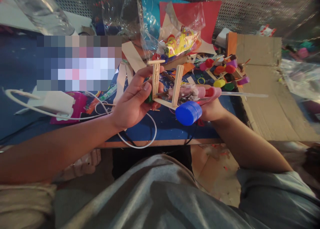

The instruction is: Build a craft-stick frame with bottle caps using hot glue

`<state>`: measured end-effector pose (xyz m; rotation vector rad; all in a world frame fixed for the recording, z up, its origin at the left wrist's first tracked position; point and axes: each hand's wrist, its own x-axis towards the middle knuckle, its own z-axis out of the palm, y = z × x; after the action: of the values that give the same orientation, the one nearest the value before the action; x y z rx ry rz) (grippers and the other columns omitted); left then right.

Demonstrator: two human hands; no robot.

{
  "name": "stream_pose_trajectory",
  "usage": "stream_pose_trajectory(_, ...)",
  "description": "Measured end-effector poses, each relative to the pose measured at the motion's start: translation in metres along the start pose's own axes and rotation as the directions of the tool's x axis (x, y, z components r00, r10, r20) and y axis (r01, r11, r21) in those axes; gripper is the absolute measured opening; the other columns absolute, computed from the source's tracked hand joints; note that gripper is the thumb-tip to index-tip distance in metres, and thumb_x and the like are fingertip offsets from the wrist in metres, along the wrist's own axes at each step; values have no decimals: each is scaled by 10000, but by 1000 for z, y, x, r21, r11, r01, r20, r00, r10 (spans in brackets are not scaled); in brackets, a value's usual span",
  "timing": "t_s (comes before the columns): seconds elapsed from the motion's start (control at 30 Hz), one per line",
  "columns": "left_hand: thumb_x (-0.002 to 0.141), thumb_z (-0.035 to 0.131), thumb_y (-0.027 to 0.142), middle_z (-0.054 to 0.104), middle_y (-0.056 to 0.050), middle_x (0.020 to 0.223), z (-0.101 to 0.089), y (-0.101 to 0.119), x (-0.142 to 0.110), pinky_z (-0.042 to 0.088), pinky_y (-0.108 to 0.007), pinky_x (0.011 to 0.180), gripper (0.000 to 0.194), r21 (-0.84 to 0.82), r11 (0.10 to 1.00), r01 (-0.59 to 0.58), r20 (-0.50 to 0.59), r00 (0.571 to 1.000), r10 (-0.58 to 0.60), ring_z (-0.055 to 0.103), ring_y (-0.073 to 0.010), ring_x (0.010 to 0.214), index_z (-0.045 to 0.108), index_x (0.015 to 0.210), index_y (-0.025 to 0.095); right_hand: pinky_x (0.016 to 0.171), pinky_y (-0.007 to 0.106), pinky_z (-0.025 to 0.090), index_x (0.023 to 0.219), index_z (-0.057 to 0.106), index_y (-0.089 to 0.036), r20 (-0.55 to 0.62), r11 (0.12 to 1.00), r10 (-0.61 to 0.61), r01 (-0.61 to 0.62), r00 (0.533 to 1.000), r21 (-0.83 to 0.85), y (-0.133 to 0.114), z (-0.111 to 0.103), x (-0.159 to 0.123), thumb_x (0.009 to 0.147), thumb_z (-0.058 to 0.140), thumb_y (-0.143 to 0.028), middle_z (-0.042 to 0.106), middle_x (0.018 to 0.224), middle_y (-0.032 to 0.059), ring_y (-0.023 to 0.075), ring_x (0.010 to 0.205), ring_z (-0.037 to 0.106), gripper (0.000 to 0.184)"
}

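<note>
My left hand point(136, 101) is closed around a small frame of pale wooden sticks point(177, 86), raised over the blue tabletop. A blue bottle cap point(188, 113) sits at the frame's lower right corner; whether it is fixed there I cannot tell. In my right hand point(212, 110) is a pink hot glue gun point(200, 92), its smeared nozzle end pointing left into the frame. A clear glue stick point(245, 95) juts out of its back to the right. The nozzle tip and most of my right fingers are hidden. Something green shows by my left fingers.
Behind my hands lie bottle caps on sticks point(225, 69), a yellow packet point(182, 42) in clear plastic and coloured paper point(212, 19). Cardboard point(267, 102) covers the right side. A white cable point(155, 132) loops at the table's front edge from a white plug point(53, 102).
</note>
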<state>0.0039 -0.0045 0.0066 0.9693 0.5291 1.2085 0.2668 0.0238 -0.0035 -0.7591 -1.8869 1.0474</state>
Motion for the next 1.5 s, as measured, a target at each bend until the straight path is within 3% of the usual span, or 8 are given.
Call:
stream_pose_trajectory(0.23,1035,806,435,778,-57,1303,2,1,0,553,-217,576,383,34,999,-1,-13,1000,1,804,-221,1086,721,1395,336,1044,450,710,1001,880,-264,49,1000,7,-5,999,-22,-3,-2,6,815,980,-622,832,815,36,273,899,831,415)
stream_pose_trajectory(0.37,1042,800,436,780,-75,1249,4,2,1,568,-236,611,347,40,999,25,3,1000,-25,816,-269,1170,721,1361,326,1109,466,697,1017,891,-267,79,1000,-10,12,997,-19,-2,-3,9,775,994,-653,895,1012,70,295,1006,857,467)
stream_pose_trajectory(0.7,1035,810,414,758,-43,1295,1,0,0,576,-217,599,328,14,1000,-16,-4,1000,16,798,-203,1039,740,1341,321,1106,448,704,1067,904,-284,68,997,-44,48,997,-55,-1,-3,6,823,995,-515,914,1130,70,300,1084,874,348)
stream_pose_trajectory(0.9,996,851,414,775,-30,1280,-2,-2,3,552,-205,604,395,11,1000,-14,51,999,14,807,-239,1131,728,1363,336,1120,468,692,1072,900,-272,89,996,6,3,996,-94,-1,-5,6,802,993,-597,913,1134,82,303,1084,868,432)
stream_pose_trajectory(1.03,996,850,461,766,-50,1325,0,0,2,576,-227,581,392,21,1000,13,4,1000,-13,807,-244,1075,728,1350,345,1113,459,695,1098,901,-294,93,994,-20,30,995,-101,-1,-5,6,789,1003,-587,917,1158,72,309,1106,874,438)
stream_pose_trajectory(1.33,1007,854,393,767,-19,1157,-4,-2,2,555,-217,573,335,-24,1000,-4,4,1000,4,695,-128,780,730,1312,334,1215,471,662,1085,904,-305,114,995,-42,52,993,-89,-9,-1,10,874,934,-420,916,1196,58,317,1236,859,242)
stream_pose_trajectory(1.5,1022,837,384,749,-10,1095,-1,-1,1,535,-211,573,314,-25,1000,2,3,1000,-2,712,-126,798,736,1314,328,1190,485,682,1157,903,-329,104,998,-25,31,994,-56,-10,-2,9,844,962,-387,912,1274,38,330,1236,868,323)
